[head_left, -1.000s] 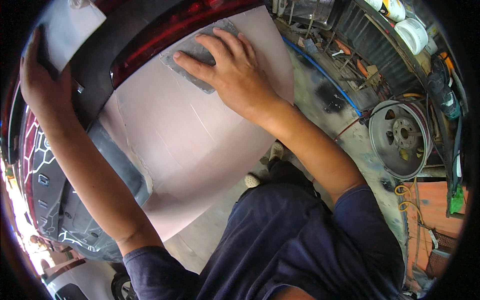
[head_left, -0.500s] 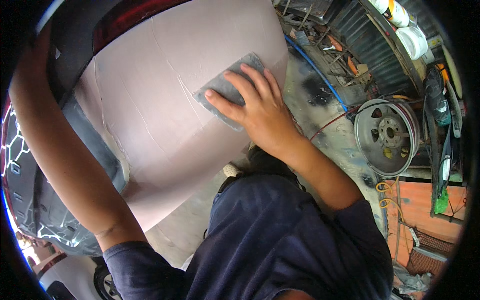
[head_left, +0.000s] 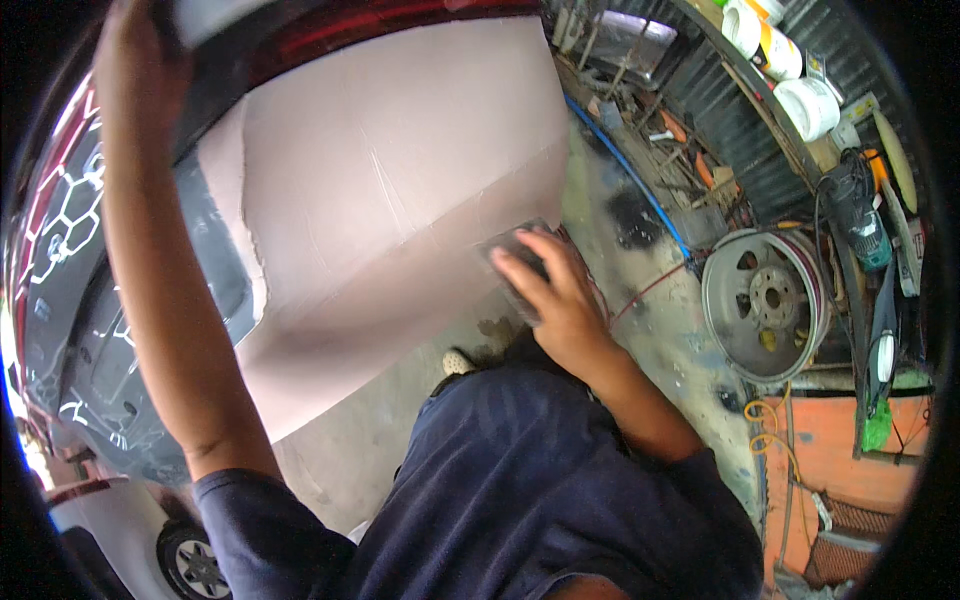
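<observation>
My right hand (head_left: 565, 305) is closed on a flat grey filler spreader (head_left: 518, 268), its fingers over the upper face. The spreader lies at the lower right edge of a car body panel (head_left: 350, 130) coated in smooth pinkish-beige filler. Fine ridge lines run down the middle of that coat. Far to the upper left, my left arm reaches up along the car's dark trim. The left hand (head_left: 148, 50) is there, dark and blurred, its fingers hard to make out. Above the coated panel shows a red tail light (head_left: 350, 38).
A wheel rim (head_left: 768, 300) leans at the right, near a power tool (head_left: 866, 222). White tubs (head_left: 808, 108) stand on a shelf above. A blue hose (head_left: 640, 185) crosses the floor beside scattered tools. Another car (head_left: 105, 535) is at the lower left.
My right hand has drawn the spreader down and to the right, from the middle of the panel to its lower edge. My left hand has come into view at the upper left.
</observation>
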